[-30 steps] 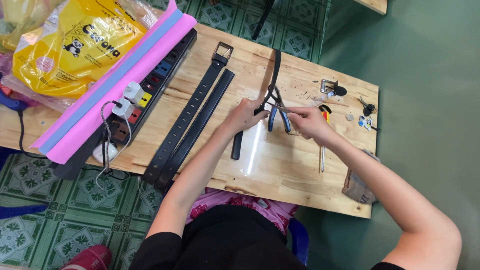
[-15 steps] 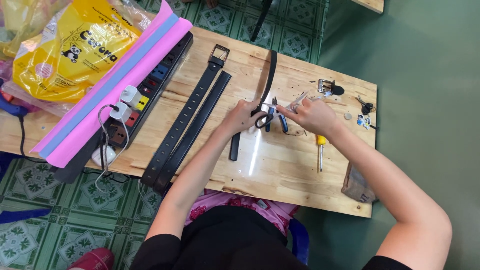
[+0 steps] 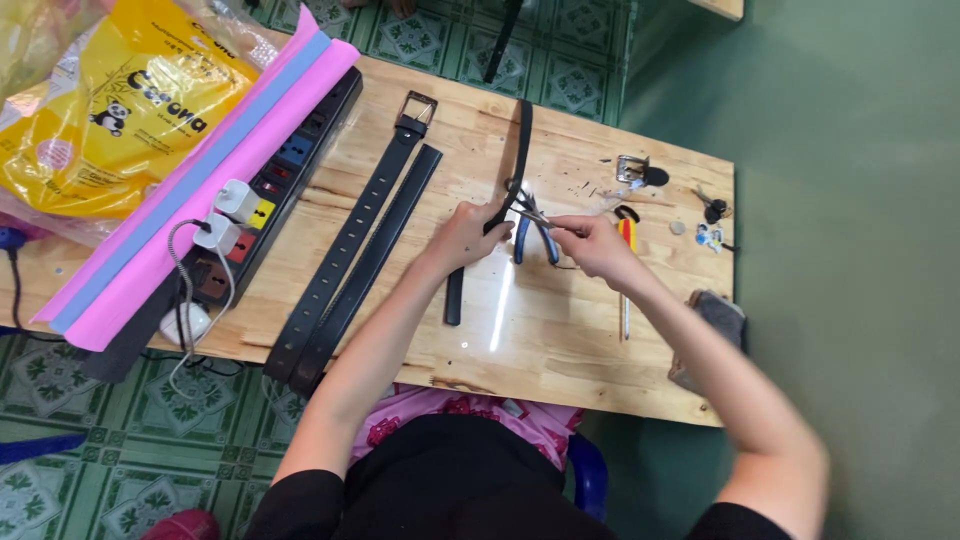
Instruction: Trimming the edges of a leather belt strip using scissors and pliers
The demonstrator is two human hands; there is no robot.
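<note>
The left hand (image 3: 470,235) is closed on a black strap (image 3: 518,160) that runs across the wooden counter (image 3: 560,340), pinning it about midway along its length. The right hand (image 3: 590,245) is pinched narrow around something small and thin, its fingertips right at the strap, just beside the left thumb; I cannot tell what the small thing is. Blue-handled pliers (image 3: 530,235) lie touching the strap on its right side, between the two hands, and it is hard to say whether either hand grips them.

Further right of the strap lies a screwdriver (image 3: 625,290) with a red and yellow handle, and beyond it a loose buckle (image 3: 632,172). Left of the strap two finished belts (image 3: 350,260) lie side by side, well apart from the work, with a power strip (image 3: 270,190) beyond them.

To my eye the step is fine work at one spot on the strap. Done well, it wants the left hand pressing the strap flat so it cannot twist, and the right hand working close to that grip, where the leather is stiffest. The pliers sit near enough to catch a knuckle; sliding them a little to the right of the strap would give room.
</note>
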